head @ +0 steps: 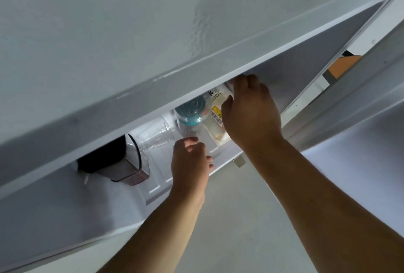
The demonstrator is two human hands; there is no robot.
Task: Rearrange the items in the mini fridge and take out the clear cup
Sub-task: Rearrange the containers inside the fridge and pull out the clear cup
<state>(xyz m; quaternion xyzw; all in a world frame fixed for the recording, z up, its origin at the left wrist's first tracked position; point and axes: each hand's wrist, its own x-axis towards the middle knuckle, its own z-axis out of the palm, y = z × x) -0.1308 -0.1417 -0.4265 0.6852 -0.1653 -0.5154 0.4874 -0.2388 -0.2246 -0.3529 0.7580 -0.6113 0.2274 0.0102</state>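
Observation:
I look down over the white top of the mini fridge (131,32) into its lit inside. The clear cup (156,136) lies on its side on the fridge floor. To its right is a clear bottle (189,112) with a teal cap. A white packet (215,117) with a barcode label sits right of the bottle. My left hand (190,163) reaches in with fingers curled round the bottle's lower end, close beside the cup. My right hand (251,115) lies over the packet, thumb on its face and fingers hooked over its far end.
A dark and silver container (122,159) stands at the left of the opening, touching the cup. The open fridge door (349,39) swings away at the right, with an orange item (343,65) behind it. Pale floor (240,229) lies below my arms.

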